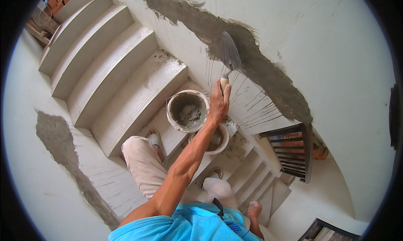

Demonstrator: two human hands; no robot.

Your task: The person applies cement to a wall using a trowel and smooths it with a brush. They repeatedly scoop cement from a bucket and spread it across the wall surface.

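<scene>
My left hand (218, 100) grips the pale handle of a pointing trowel (230, 52), its blade over a long patch of wet grey mortar (273, 81) on the white wall. Drips run below the patch. My right hand (254, 209) hangs low at my right side with curled fingers; whether it holds anything is unclear. A bucket of grey mortar (189, 113) stands on the step below my left arm, with a second bucket (220, 146) partly behind it.
Curved stairs (100, 56) climb to the upper left; more steps (256, 178) descend to the right. My feet stand on separate steps. A barred opening (287, 150) sits in the right wall. Another mortar patch (61, 153) marks the left wall. Bricks (56, 1) are stacked beyond the stairs.
</scene>
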